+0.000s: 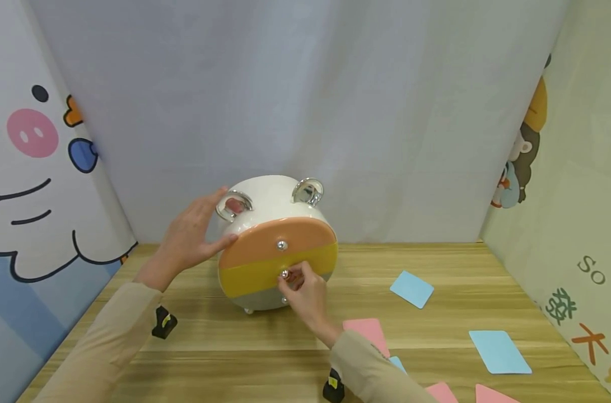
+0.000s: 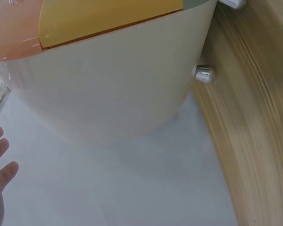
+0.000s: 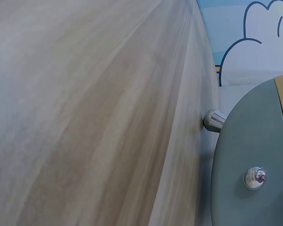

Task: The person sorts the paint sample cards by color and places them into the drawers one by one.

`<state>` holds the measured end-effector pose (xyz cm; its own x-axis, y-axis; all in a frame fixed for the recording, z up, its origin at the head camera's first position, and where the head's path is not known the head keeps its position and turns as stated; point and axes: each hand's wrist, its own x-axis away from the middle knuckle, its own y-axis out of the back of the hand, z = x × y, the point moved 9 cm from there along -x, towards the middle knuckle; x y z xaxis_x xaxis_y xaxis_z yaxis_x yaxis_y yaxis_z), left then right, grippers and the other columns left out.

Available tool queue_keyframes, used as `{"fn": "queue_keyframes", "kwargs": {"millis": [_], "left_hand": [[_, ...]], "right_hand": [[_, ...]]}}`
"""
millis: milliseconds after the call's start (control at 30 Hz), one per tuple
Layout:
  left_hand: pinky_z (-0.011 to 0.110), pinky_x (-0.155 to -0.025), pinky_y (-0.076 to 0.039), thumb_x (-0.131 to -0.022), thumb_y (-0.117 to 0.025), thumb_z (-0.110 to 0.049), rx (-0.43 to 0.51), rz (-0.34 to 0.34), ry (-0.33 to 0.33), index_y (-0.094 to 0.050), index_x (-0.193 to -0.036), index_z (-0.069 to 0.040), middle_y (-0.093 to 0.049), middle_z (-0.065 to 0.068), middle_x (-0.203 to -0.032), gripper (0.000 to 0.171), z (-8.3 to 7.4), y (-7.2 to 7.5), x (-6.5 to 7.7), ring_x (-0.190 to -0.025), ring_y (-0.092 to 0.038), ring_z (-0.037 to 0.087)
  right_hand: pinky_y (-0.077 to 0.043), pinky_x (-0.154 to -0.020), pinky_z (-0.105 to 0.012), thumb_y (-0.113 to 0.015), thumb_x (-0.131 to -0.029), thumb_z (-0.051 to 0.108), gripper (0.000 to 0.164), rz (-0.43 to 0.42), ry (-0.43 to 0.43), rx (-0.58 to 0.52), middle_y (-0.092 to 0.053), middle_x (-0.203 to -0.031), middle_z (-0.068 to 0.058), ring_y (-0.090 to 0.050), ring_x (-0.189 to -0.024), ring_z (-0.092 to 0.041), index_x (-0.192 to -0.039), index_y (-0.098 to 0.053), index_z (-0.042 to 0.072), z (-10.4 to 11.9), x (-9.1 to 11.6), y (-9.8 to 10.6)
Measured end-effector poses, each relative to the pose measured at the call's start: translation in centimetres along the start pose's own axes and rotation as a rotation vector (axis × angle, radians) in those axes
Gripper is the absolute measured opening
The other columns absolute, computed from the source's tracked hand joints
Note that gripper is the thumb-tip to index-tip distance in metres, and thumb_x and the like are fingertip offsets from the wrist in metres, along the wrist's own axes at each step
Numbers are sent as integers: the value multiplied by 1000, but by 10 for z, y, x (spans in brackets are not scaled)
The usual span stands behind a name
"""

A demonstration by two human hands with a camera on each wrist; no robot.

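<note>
A round, glossy white box (image 1: 270, 193) stands on the table, its front banded in orange, yellow and grey-green drawers. Each drawer has a silver knob, and silver ring-shaped ears rise on top. At the upper left of the box is my left hand (image 1: 189, 232), its thumb by the orange drawer (image 1: 265, 238) and its fingers beside the left ring (image 1: 234, 205). My right hand (image 1: 307, 294) pinches the middle knob (image 1: 285, 274) on the yellow drawer (image 1: 252, 278). Along the yellow front's edge, a thin dark seam shows in the left wrist view. The grey-green drawer (image 3: 254, 141) appears in the right wrist view.
Blue cards (image 1: 412, 289) and pink cards (image 1: 368, 334) lie on the wooden table (image 1: 224, 358) to the right. Two small black objects (image 1: 164, 323) sit near the forearms. A grey curtain (image 1: 305, 101) hangs behind, with printed panels at both sides.
</note>
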<state>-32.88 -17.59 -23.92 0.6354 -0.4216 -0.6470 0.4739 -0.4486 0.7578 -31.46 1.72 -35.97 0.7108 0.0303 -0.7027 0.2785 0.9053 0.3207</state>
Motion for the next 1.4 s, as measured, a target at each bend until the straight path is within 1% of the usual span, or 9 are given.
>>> {"fn": "queue_keyframes", "kwargs": {"millis": [167, 267, 333, 467, 533, 700, 767, 967, 1400], "left_hand": [[55, -84, -43, -79, -62, -48, -2, 1, -1, -24, -144, -12, -45, 20, -131, 84, 0, -1, 0, -116, -44, 36], [55, -86, -42, -80, -61, -50, 4, -1, -4, -24, -144, -11, -44, 20, -132, 83, -1, -1, 1, -116, -44, 37], [55, -87, -42, -80, -60, -51, 8, -5, -7, -25, -144, -11, -44, 20, -132, 83, -1, -1, 1, -117, -43, 37], [55, -88, -41, -80, -60, -52, 12, -10, -12, -24, -144, -12, -43, 19, -133, 84, -1, -1, 1, -117, -43, 36], [55, -88, -41, -79, -61, -51, 10, -9, -11, -23, -145, -13, -42, 19, -135, 84, -1, -2, 1, -118, -42, 36], [55, -88, -41, -77, -65, -45, 10, -11, -9, -22, -145, -15, -40, 17, -137, 86, -1, -1, 1, -119, -42, 37], [55, -89, -41, -77, -66, -44, 9, -10, -7, -22, -145, -15, -40, 18, -137, 86, -1, -1, 1, -119, -42, 37], [55, -88, -41, -77, -65, -44, 11, -3, 1, -22, -145, -15, -40, 17, -137, 85, -1, -2, 0, -119, -42, 37], [55, -90, -40, -77, -66, -44, 13, -6, -10, -22, -145, -14, -40, 18, -137, 86, -2, 0, 0, -119, -41, 37]], "right_hand": [[-43, -45, -12, -72, -72, 6, 19, -23, 11, -21, -63, -68, -5, -55, -50, -9, -82, -56, 3, 1, 3, 3], [-45, -46, -13, -72, -72, 6, 18, -39, -15, -60, -64, -68, -5, -55, -51, -8, -82, -57, 4, 0, 6, 4], [-46, -47, -15, -72, -73, 5, 18, -42, -62, -105, -64, -70, -5, -56, -53, -9, -83, -57, 4, -3, 9, 4], [-50, -52, -21, -72, -73, 2, 18, -53, -200, -206, -64, -73, -8, -58, -59, -13, -85, -58, 1, -8, 16, 4], [-51, -53, -23, -71, -73, -1, 18, -64, -248, -250, -64, -74, -11, -58, -60, -15, -85, -58, -2, -1, 18, 8], [-51, -55, -22, -69, -73, -5, 17, -93, -316, -306, -62, -74, -15, -57, -62, -14, -84, -57, -6, 16, 21, 19], [-51, -56, -22, -69, -72, -5, 17, -101, -342, -313, -63, -75, -15, -56, -62, -12, -84, -57, -6, 17, 22, 20], [-50, -56, -21, -70, -71, -4, 18, -112, -379, -344, -62, -74, -15, -54, -60, -8, -83, -57, -6, 20, 27, 23], [-50, -57, -19, -69, -71, -7, 18, -70, -438, -384, -62, -76, -14, -54, -62, -6, -84, -57, -5, 22, 45, 33]]}}
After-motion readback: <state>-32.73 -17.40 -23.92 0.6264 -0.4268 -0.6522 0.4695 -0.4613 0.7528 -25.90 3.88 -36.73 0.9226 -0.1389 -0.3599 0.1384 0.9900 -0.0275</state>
